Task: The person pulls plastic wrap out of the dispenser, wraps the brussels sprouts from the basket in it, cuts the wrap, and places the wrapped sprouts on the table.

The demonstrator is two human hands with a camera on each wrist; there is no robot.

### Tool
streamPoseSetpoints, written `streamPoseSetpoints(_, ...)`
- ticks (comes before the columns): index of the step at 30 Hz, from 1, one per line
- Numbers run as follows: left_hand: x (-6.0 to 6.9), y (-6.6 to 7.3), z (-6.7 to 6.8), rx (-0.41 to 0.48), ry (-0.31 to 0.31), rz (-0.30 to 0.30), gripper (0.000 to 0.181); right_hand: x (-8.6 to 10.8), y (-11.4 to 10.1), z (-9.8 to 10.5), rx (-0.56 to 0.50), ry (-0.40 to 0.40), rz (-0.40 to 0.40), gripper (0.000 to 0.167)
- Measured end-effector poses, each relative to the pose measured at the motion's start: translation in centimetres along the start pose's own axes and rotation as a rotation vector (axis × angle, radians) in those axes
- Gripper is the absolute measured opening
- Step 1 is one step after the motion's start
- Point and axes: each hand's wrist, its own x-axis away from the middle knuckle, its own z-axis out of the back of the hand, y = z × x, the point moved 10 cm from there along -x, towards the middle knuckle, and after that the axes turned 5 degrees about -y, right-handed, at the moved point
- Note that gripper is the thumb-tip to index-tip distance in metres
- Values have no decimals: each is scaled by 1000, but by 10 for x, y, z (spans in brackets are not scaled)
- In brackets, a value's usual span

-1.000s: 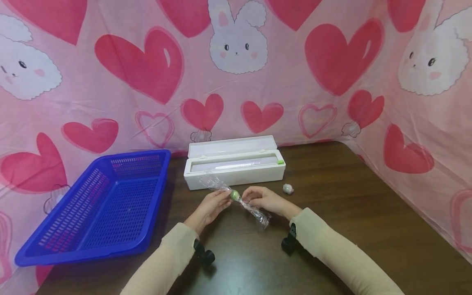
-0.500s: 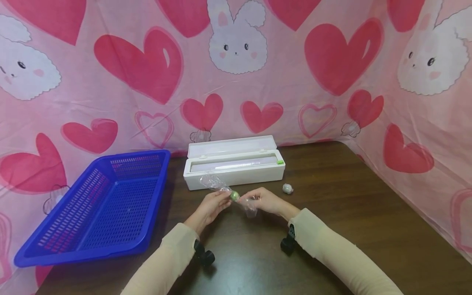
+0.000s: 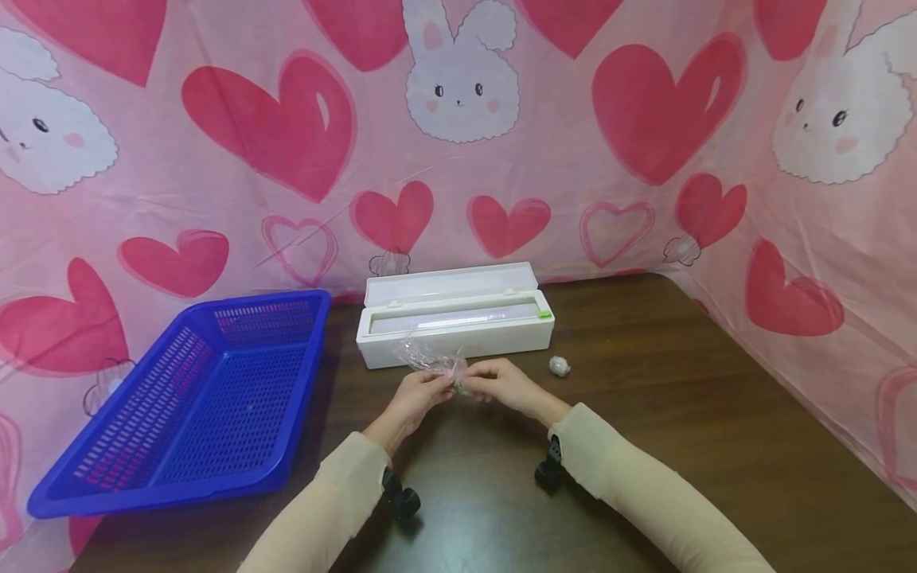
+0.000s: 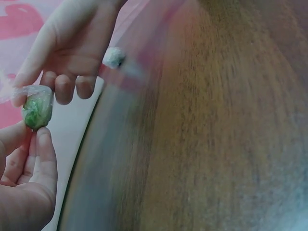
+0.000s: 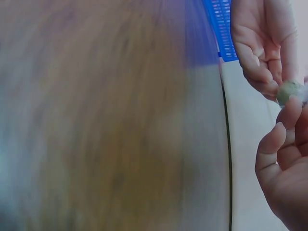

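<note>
A small green lump (image 4: 37,111) in clear plastic film is between the two hands. My left hand (image 3: 414,404) pinches the wrapped lump from one side, its fingertips against the green in the left wrist view. From the other side my right hand (image 3: 510,387) pinches the plastic film (image 4: 36,91) with thumb and finger. A loose tail of crumpled film (image 3: 423,354) sticks up past the left fingers. In the head view the fingers hide most of the lump. A small pale wrapped lump (image 3: 559,366) lies on the table to the right of the right hand.
Behind the hands stands a long white cling film box (image 3: 458,344), lid raised, a roll inside. A blue plastic basket (image 3: 301,414) sits at the left. The brown wooden table (image 3: 645,382) meets a pink heart-and-rabbit cloth (image 3: 566,151) behind.
My right hand has moved left, closer to the left hand. The twisted film end that hung down to the right is now gathered up at the lump. My left hand stays nearly in place.
</note>
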Motion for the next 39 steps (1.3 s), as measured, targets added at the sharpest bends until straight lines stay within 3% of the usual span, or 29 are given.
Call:
streamPoseSetpoints(8, 2, 3, -1, 31, 8, -39, 26, -3, 2, -2, -47, 66, -31, 29)
streamPoseSetpoints(11, 2, 3, -1, 32, -2, -45, 25, -3, 5, -3, -83, 71, -54, 37)
streamPoseSetpoints(15, 3, 1, -2, 33, -12, -32, 26, -2, 10, -6, -135, 52, -100, 35)
streamPoseSetpoints(22, 5, 4, -11, 109, -95, -51, 29, -3, 21, -7, -234, 38, -172, 32)
streamPoseSetpoints(25, 5, 4, -15, 123, -130, -55, 36, -3, 23, -5, -247, 44, -176, 32)
streamPoseSetpoints(29, 4, 4, -19, 50, -145, -53, 55, -3, 23, -6, -257, 40, -169, 30)
streamPoseSetpoints(32, 4, 4, -20, 20, -135, -53, 59, -3, 21, -8, -263, 29, -158, 28)
streamPoseSetpoints(39, 4, 2, -13, 68, -46, -55, 41, -2, 20, -10, -288, 8, -159, 28)
